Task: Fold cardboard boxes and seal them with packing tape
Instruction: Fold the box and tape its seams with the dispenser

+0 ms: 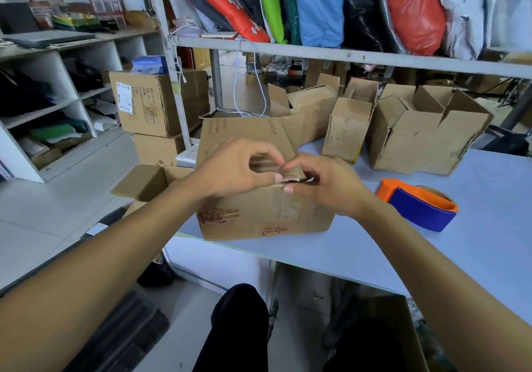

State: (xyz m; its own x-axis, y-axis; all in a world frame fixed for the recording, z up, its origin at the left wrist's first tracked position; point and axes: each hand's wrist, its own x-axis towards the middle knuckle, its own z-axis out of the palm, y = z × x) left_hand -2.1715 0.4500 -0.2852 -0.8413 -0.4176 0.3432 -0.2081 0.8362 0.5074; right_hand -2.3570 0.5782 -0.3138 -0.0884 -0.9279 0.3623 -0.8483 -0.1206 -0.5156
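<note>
Both hands are pinching a strip of clear tape [283,174] atop the cardboard box [259,213] sitting at the table [374,250] edge: left hand [236,170], right hand [325,184]. A tape dispenser [420,204] is lying nearby.

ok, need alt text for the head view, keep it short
A person's left hand and right hand pinch a strip of clear tape over the top edge of a cardboard box on a pale table. An orange-and-blue tape dispenser lies to the right, open boxes behind.
</note>
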